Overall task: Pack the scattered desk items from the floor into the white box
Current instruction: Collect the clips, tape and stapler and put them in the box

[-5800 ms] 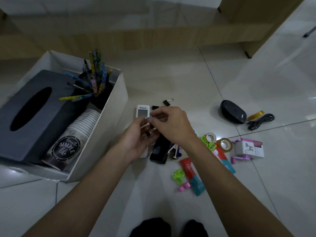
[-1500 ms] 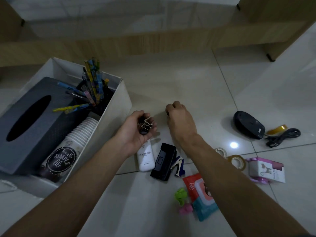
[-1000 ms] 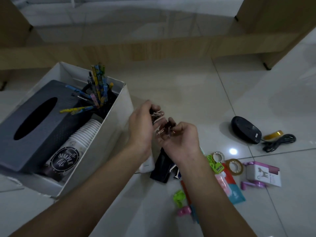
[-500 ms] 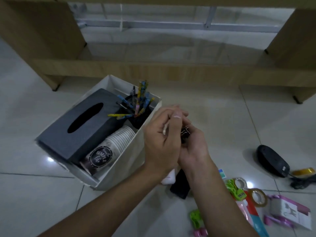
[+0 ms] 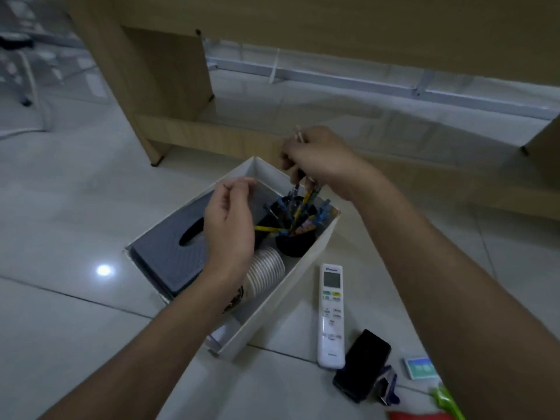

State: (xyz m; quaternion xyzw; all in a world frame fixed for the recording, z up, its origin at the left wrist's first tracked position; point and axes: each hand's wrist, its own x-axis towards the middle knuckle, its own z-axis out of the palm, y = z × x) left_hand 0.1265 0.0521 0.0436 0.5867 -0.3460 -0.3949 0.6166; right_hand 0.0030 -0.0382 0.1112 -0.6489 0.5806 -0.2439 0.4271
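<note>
Holds clips over white box; packing judged about half done.
Pinches clips in curled right hand, just above pen cup at box's 1 o'clock corner. Hangs left hand loosely curled, seemingly empty, over tissue box. Counts tissue box, paper cups and pen cup as boxed. Leaves remote, black case and card pack on floor at 4–5 o'clock.

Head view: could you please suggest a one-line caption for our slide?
Right hand holds binder clips over the pen cup in the white box; left hand hovers above the tissue box.
</note>
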